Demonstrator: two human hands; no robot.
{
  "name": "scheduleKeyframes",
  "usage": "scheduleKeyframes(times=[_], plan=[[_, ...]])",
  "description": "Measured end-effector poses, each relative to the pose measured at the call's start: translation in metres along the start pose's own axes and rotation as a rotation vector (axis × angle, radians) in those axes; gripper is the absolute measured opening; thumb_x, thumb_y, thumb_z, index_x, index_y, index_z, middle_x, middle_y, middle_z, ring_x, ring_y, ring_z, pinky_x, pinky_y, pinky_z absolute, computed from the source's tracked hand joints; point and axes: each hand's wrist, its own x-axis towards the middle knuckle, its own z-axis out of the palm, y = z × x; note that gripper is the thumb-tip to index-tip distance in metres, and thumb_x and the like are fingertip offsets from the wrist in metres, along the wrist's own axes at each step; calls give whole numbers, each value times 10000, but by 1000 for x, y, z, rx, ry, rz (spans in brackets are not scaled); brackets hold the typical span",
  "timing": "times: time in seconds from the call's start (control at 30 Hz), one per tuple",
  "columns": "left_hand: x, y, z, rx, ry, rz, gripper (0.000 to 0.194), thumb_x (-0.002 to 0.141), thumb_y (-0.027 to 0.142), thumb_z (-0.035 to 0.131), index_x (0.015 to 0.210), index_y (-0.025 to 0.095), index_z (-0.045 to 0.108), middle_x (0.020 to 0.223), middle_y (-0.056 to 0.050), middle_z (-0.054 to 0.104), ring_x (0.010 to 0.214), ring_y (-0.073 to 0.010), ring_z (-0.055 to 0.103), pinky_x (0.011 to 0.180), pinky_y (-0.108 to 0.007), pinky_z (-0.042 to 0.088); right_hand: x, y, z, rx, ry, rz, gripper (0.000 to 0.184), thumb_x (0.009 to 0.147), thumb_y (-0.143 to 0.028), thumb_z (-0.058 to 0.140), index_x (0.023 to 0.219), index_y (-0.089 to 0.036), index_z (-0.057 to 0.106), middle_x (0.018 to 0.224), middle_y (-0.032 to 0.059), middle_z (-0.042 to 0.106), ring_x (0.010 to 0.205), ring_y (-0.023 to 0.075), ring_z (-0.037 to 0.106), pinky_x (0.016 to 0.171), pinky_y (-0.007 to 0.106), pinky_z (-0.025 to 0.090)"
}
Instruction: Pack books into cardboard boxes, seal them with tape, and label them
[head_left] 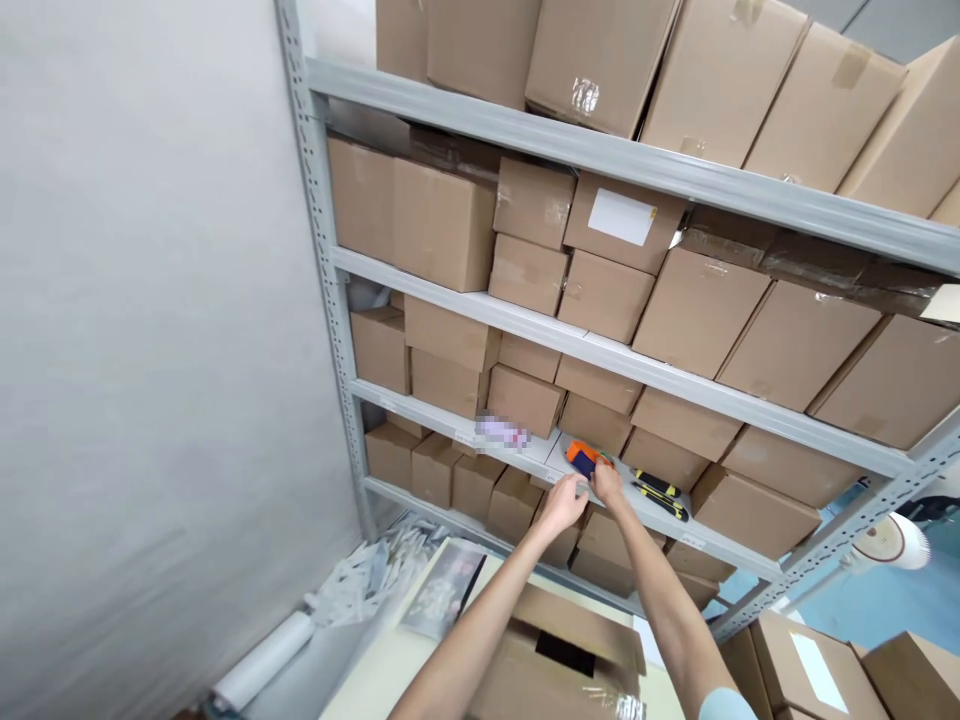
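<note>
My right hand [606, 482] is closed on an orange and dark-blue tool [582, 458] at the front of a shelf. The exact kind of tool is hard to make out, since my fingers hide part of it. Just left of it is my left hand [566, 503], its fingers curved and apart with nothing in them. Two black-and-yellow utility knives [660, 492] lie on the same shelf, right of my right hand. Below my forearms stands a cardboard box [555, 675] with a dark slot in its upper side.
Grey metal shelving [600, 350] holds many cardboard boxes on several levels. A blurred-out purple item [502, 432] lies left of my hands. A cream table [367, 690] bears a plastic-wrapped sheet [444, 590]. A white wall [165, 300] runs along the left; more boxes [795, 665] stand lower right.
</note>
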Motion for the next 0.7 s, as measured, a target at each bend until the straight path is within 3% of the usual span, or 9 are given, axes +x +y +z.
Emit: scheduleKeyframes(times=[0.07,0.2,0.3,0.37,0.5,0.7], plan=[[-16,-6,-1,-35,15,-20,266,923,148,644,1167,195,740,1279,-129,787,1261,-284,733,1152,-443,539,-14,2,2,91,43,-26,456,1001,-215,557,1436,-91,610,1334,246,761,1241,336,754,1028,381,559],[-60,-11,-3,-296,60,-45,244,965,214,604,1191,191,693,1209,-117,781,1042,-217,777,985,-377,632,-70,10,12,407,93,-126,422,1063,-354,436,1380,-134,607,1375,190,749,1250,263,739,1056,360,576],[-102,1,-6,-435,129,12,173,984,314,631,1111,210,685,1102,-88,761,1011,-208,756,917,-349,640,-133,14,18,914,126,-189,472,1000,-571,593,1257,-180,654,1259,171,789,1183,311,754,1066,446,594],[-129,13,-12,-440,147,29,167,1001,375,650,1064,223,680,1060,-74,746,1005,-214,743,930,-358,626,-174,12,18,1097,138,-148,506,947,-636,692,1225,-214,669,1230,144,796,1164,317,755,1077,468,595],[-171,33,-28,-409,56,29,151,1038,378,632,1054,237,684,1054,-69,736,993,-220,722,938,-363,600,-233,5,10,1181,115,-71,499,948,-623,739,1268,-245,682,1246,111,796,1164,296,755,1105,469,591],[-206,37,-43,-376,-94,108,147,1069,345,600,1084,237,699,1072,-76,746,995,-224,708,903,-362,597,-275,1,10,1173,-80,-59,495,984,-636,703,1297,-255,732,1280,105,805,1218,310,756,1171,526,562]])
